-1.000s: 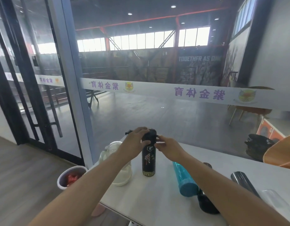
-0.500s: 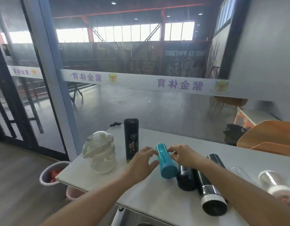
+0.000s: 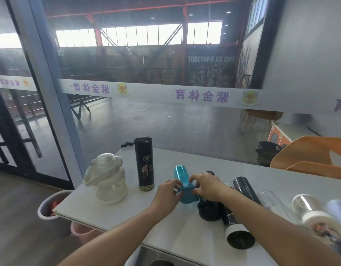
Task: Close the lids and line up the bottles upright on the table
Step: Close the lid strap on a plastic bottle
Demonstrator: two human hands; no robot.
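Teal bottle (image 3: 183, 186) lies on its side on the white table (image 3: 185, 233), and I hold it with both hands. My left hand (image 3: 166, 194) and right hand (image 3: 207, 187) curl tight around it. Beside it, the black bottle (image 3: 144, 163) stands upright.

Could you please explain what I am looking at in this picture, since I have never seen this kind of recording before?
There is no machine here: a person wears a wide-angle camera on the head, so you look down along both bare forearms. The left hand and the right hand both grip a teal bottle lying on a white table. To their left stand a clear jug-shaped bottle and a tall black flask, both upright. To the right several bottles lie on their sides: a dark one partly under the right hand, a black and silver flask, and blurred clear ones. Bins sit below the table's left edge.
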